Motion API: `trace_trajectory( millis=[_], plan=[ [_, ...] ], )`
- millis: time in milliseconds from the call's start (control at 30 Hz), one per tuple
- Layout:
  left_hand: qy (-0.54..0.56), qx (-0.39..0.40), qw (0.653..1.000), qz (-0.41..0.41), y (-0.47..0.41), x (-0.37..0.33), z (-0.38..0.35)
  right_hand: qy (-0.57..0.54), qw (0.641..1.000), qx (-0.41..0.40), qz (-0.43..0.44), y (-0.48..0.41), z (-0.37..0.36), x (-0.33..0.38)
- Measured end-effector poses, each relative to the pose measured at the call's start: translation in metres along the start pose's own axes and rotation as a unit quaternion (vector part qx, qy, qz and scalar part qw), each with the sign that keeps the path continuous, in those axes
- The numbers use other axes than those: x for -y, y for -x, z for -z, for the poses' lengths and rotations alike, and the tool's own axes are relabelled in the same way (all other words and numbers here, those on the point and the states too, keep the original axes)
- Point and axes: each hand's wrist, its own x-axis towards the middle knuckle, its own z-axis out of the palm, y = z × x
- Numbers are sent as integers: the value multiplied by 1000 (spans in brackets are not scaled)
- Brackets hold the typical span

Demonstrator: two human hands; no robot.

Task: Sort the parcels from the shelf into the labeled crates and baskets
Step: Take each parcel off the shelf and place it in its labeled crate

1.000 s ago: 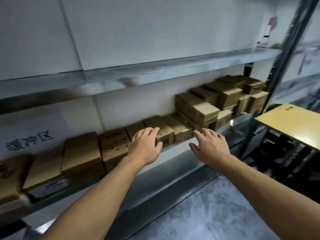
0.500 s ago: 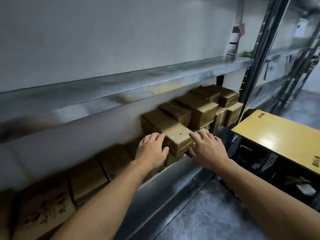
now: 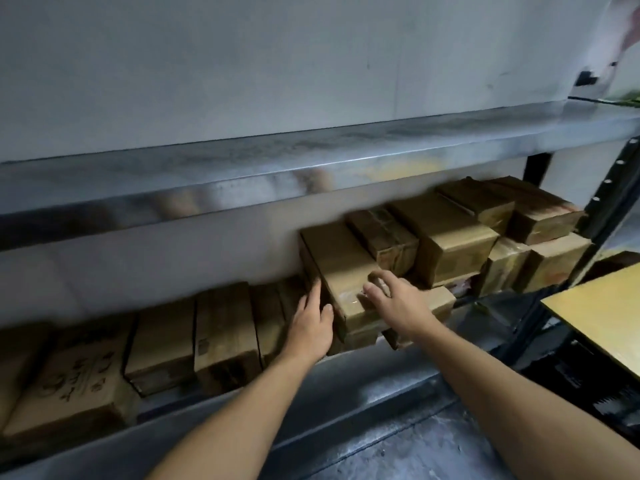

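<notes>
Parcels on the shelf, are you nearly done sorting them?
Not nearly. Done: no sorted parcel is in view. In hand: the left hand presses the side of one brown parcel, and the right hand reaches over its top; blur hides whether the grip has closed. Left: many other parcels sit along the shelf.

One wide-angle view from the person's head faces forward and slightly down, close to the metal shelf (image 3: 311, 161). Its boards slant from near left to far right. The parcels (image 3: 446, 233) lie near, and the floor (image 3: 415, 452) shows at the near right.
</notes>
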Motion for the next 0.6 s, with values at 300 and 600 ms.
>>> trace_trajectory(
  millis=[300,600],
  plan=[
    [197,-139,969,50,39,-29,-18,-145,985,17,92,14,11,-20],
    [479,-161,859,83,104,-41,-15,-184,960,133,166,50,2,-23]
  ],
)
